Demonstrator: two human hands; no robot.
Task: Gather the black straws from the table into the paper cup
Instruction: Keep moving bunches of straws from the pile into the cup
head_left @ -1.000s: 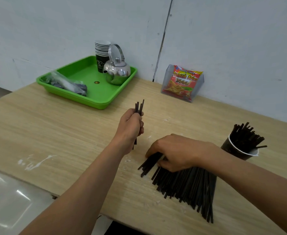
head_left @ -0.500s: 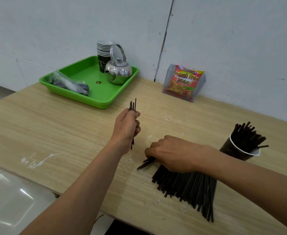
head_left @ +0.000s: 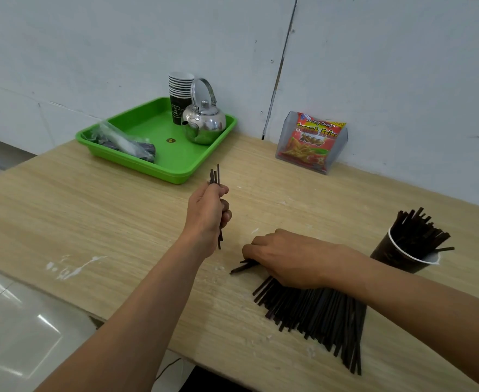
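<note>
A fan-shaped pile of black straws lies on the wooden table near its front edge. My right hand rests on the pile's far end, fingers pinching a few straws that stick out to the left. My left hand is raised left of the pile, shut on a small upright bundle of black straws. At the right stands a dark paper cup with a white rim, holding many black straws.
A green tray at the back holds a steel kettle, a stack of paper cups and a plastic bag. A snack packet in a clear holder leans on the wall. The table's front edge runs diagonally at lower left.
My right hand has slid left along the pile and separated a few straws from it. My left hand tilted its bundle upright and shifted slightly away from the pile.
</note>
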